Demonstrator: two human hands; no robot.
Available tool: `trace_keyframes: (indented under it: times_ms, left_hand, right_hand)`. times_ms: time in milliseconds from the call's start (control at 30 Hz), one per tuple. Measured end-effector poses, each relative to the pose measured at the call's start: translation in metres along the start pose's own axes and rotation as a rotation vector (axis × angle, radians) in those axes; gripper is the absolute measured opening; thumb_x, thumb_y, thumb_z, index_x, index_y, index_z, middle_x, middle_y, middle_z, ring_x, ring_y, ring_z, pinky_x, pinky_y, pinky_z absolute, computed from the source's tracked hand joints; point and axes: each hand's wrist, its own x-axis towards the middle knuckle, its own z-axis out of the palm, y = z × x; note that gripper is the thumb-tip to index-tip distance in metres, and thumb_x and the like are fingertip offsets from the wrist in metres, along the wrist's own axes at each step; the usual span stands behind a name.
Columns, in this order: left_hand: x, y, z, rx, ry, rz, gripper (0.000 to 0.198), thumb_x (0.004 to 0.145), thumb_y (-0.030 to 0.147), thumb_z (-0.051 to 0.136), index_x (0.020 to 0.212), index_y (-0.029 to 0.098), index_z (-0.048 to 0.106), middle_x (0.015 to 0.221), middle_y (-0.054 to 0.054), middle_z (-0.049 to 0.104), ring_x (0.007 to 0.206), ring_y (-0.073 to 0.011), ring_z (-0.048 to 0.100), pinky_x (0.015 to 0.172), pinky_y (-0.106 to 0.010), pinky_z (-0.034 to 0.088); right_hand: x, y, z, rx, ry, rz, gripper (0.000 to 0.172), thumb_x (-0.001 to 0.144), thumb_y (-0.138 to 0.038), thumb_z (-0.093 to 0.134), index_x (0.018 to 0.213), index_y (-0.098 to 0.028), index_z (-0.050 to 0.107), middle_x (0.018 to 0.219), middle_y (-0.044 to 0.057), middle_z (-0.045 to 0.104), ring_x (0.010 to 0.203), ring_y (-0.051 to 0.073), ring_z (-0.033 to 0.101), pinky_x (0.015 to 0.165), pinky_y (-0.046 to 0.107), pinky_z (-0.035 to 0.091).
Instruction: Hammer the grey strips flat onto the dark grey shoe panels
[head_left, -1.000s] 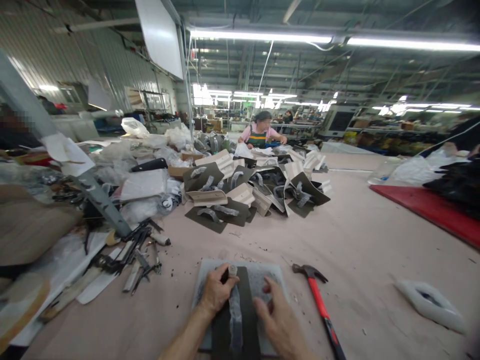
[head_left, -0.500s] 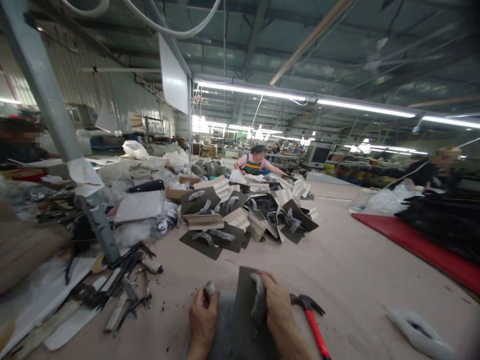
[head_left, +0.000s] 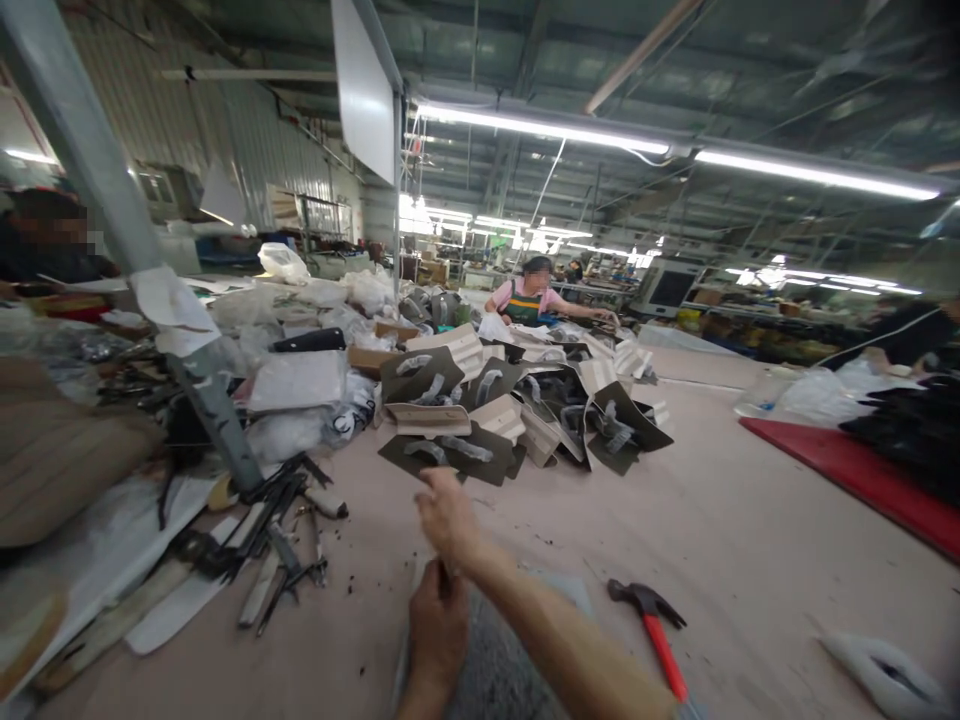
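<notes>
My left hand (head_left: 439,630) is at the bottom edge, fisted round a small punch tool whose dark tip just shows above the fingers. It rests on a grey cutting pad (head_left: 559,592). My right arm crosses over the pad, and my right hand (head_left: 448,515) is stretched forward, fingers loose with nothing seen in them. It hovers just short of the nearest dark card piece with a grey strap (head_left: 439,455), at the front of a big pile of such pieces (head_left: 517,400).
A red-handled hammer (head_left: 654,625) lies right of the pad. Scattered metal tools (head_left: 277,540) and a slanted grey pole (head_left: 191,375) stand to the left. A red mat (head_left: 847,462) lies at the right, a white object (head_left: 885,672) at the near right. A person in pink (head_left: 534,292) works beyond the pile.
My right hand was pressing, then lifting, a dark strapped piece on the pad. That piece is gone from it now, and the hand has reached forward toward the pile. The view has tilted up.
</notes>
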Motion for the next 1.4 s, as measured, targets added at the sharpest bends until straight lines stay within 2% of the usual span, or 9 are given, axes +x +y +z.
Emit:
trace_keyframes:
  times_ms: [200, 367, 500, 633, 767, 900, 1033, 1167, 1400]
  left_hand:
    - [0.000, -0.007, 0.005, -0.008, 0.043, 0.027, 0.027, 0.084, 0.047, 0.059, 0.082, 0.020, 0.063, 0.067, -0.004, 0.068, 0.063, -0.0189, 0.065, 0.061, -0.025, 0.050]
    - [0.000, -0.003, 0.005, -0.020, 0.048, 0.039, 0.026, 0.085, 0.044, 0.060, 0.084, 0.019, 0.064, 0.070, -0.004, 0.069, 0.067, -0.0177, 0.066, 0.063, -0.023, 0.050]
    - [-0.001, 0.003, 0.000, -0.101, 0.091, 0.007, 0.027, 0.083, 0.045, 0.064, 0.082, 0.018, 0.063, 0.069, -0.003, 0.069, 0.066, -0.0176, 0.067, 0.062, -0.023, 0.050]
    - [-0.002, 0.002, -0.010, -0.187, 0.248, -0.041, 0.031, 0.082, 0.045, 0.067, 0.092, 0.016, 0.064, 0.085, -0.006, 0.073, 0.080, -0.0191, 0.070, 0.075, -0.027, 0.054]
    - [-0.004, 0.012, -0.019, -0.285, 0.258, -0.004, 0.036, 0.083, 0.042, 0.068, 0.107, 0.016, 0.062, 0.101, -0.009, 0.074, 0.092, -0.0195, 0.070, 0.089, -0.032, 0.054]
    - [0.001, 0.031, -0.012, -0.285, 0.001, -0.009, 0.033, 0.080, 0.039, 0.070, 0.102, 0.016, 0.063, 0.093, -0.007, 0.075, 0.085, -0.0183, 0.071, 0.084, -0.031, 0.055]
    - [0.004, 0.031, 0.001, -0.271, -0.215, -0.031, 0.029, 0.078, 0.038, 0.072, 0.093, 0.015, 0.064, 0.089, -0.007, 0.075, 0.082, -0.0188, 0.072, 0.081, -0.031, 0.056]
    - [0.003, 0.017, 0.004, -0.255, -0.258, -0.030, 0.029, 0.080, 0.040, 0.071, 0.094, 0.015, 0.065, 0.089, -0.007, 0.075, 0.084, -0.0189, 0.072, 0.083, -0.032, 0.055]
    - [0.002, 0.009, 0.005, -0.202, -0.263, -0.016, 0.030, 0.081, 0.041, 0.069, 0.097, 0.016, 0.066, 0.091, -0.007, 0.075, 0.087, -0.0193, 0.072, 0.087, -0.033, 0.055]
  right_hand:
    - [0.076, 0.031, -0.012, -0.252, -0.047, -0.034, 0.033, 0.086, -0.031, 0.062, 0.116, -0.018, 0.057, 0.107, 0.012, 0.068, 0.108, 0.026, 0.058, 0.095, 0.040, 0.035]
    - [0.084, 0.045, -0.009, -0.329, -0.067, -0.048, 0.019, 0.090, -0.023, 0.055, 0.105, -0.014, 0.061, 0.110, 0.017, 0.069, 0.113, 0.029, 0.058, 0.098, 0.040, 0.033]
    - [0.045, 0.048, -0.031, -0.295, -0.015, 0.000, 0.033, 0.095, -0.026, 0.046, 0.124, -0.013, 0.056, 0.106, 0.016, 0.071, 0.102, 0.027, 0.065, 0.089, 0.034, 0.040]
    - [-0.036, 0.047, -0.045, -0.142, 0.076, 0.118, 0.038, 0.096, -0.029, 0.040, 0.127, -0.014, 0.056, 0.104, 0.012, 0.072, 0.097, 0.022, 0.067, 0.083, 0.029, 0.046]
    - [-0.129, 0.053, -0.017, 0.269, 0.149, 0.256, 0.039, 0.093, -0.035, 0.046, 0.124, -0.016, 0.061, 0.086, 0.006, 0.073, 0.076, 0.020, 0.068, 0.070, 0.029, 0.051]
    - [-0.189, 0.059, 0.028, 0.425, 0.134, 0.253, 0.042, 0.095, -0.036, 0.044, 0.130, -0.017, 0.058, 0.077, 0.004, 0.072, 0.067, 0.020, 0.069, 0.066, 0.031, 0.054]
    - [-0.206, 0.056, 0.047, 0.326, 0.219, 0.157, 0.043, 0.095, -0.036, 0.045, 0.132, -0.017, 0.058, 0.107, 0.013, 0.072, 0.096, 0.025, 0.070, 0.085, 0.036, 0.055]
    - [-0.205, 0.065, 0.027, 0.290, 0.213, 0.104, 0.049, 0.096, -0.037, 0.046, 0.139, -0.015, 0.049, 0.121, 0.014, 0.067, 0.110, 0.025, 0.065, 0.094, 0.039, 0.053]
    - [-0.213, 0.178, -0.049, -0.220, 0.431, 0.234, 0.040, 0.095, -0.042, 0.044, 0.118, -0.012, 0.058, 0.111, 0.018, 0.062, 0.106, 0.031, 0.057, 0.093, 0.046, 0.047]
